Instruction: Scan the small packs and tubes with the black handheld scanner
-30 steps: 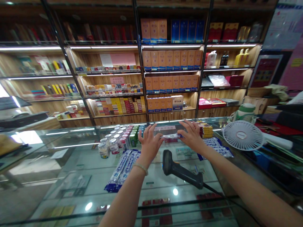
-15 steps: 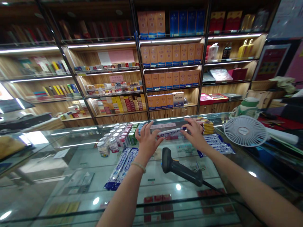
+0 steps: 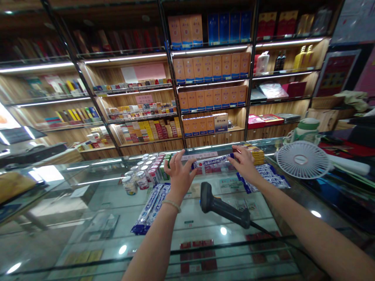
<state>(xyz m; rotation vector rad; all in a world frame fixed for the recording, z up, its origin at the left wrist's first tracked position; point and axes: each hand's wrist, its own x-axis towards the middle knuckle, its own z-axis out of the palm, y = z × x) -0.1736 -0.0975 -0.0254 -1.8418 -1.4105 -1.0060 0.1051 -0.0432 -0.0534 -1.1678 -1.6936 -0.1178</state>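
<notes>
A long, slim candy stick in a blue-and-white wrapper (image 3: 215,160) stretches level between my hands above the glass counter, its printed side and a small red strawberry picture showing. My left hand (image 3: 179,173) pinches its left end with thumb and fingers. The right end is gripped by my right hand (image 3: 244,163). Below, a black barcode scanner (image 3: 225,209) lies on the glass between my forearms. Two similar candy sticks (image 3: 152,207) lie side by side left of my left wrist. More blue-and-white candy sticks (image 3: 268,176) are piled beside my right hand.
Small lidded jars (image 3: 142,180) stand in rows at the left. Yellow-brown packs (image 3: 254,154) are stacked behind my right hand. A white fan (image 3: 303,160) and a green-white jug (image 3: 306,130) stand at the right. The scanner's cable (image 3: 265,231) trails rightward. Stocked shelves (image 3: 213,82) rise behind.
The candy stick has turned from slanted to nearly level, and its printed side now shows more. Both hands still hold its ends. The scanner has stayed in place.
</notes>
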